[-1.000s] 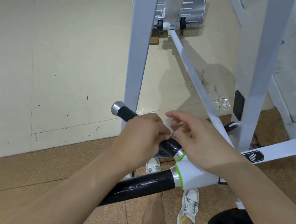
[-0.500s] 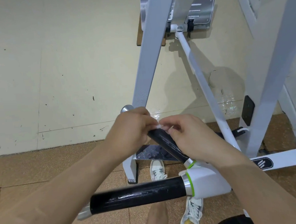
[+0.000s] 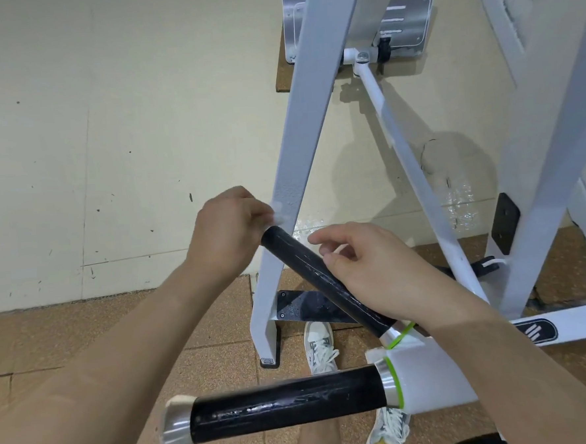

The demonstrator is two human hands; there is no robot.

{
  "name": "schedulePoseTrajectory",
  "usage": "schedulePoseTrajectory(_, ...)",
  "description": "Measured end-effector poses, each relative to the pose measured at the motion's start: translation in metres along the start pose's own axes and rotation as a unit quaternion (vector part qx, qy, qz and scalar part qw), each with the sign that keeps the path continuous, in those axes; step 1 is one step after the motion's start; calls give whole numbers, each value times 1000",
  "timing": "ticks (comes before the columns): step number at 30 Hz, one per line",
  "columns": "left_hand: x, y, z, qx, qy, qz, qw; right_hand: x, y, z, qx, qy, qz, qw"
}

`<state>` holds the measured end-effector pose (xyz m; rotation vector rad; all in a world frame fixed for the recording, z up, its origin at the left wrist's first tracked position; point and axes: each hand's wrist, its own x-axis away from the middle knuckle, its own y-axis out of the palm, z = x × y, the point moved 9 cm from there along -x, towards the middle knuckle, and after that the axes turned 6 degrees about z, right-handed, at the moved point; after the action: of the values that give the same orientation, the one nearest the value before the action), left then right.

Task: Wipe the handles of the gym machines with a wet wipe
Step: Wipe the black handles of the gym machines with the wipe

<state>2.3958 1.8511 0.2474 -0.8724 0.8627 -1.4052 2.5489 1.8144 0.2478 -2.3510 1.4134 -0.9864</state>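
Note:
Two black handles branch from a white arm with green rings. The upper handle slants up to the left; the lower handle lies level, ending in a silver cap. My left hand is closed over the far end of the upper handle, with a bit of white wet wipe showing at its fingers. My right hand hovers over the middle of that handle, fingers loosely curled and holding nothing.
The machine's white frame legs rise just behind the handles. A thin white rod runs to a grey footplate at the top. My white sneakers stand on brown tiles below.
My left hand slid with the wipe up the upper handle to its far end, covering the cap. My right hand let go of the wipe and stayed mid-handle.

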Motion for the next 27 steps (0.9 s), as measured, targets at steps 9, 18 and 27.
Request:
schedulePoseTrajectory(9, -5, 3, -40, 3, -26, -22, 999, -19, 17, -19, 4, -25, -6, 1000)
schedulePoseTrajectory(18, 18, 5, -27, 137, 41, -25, 989, -44, 30, -31, 79, -31, -15, 996)
schedulePoseTrajectory(27, 22, 8, -27, 100, 115, 14, 988, -68, 28, -38, 115, -2, 22, 993)
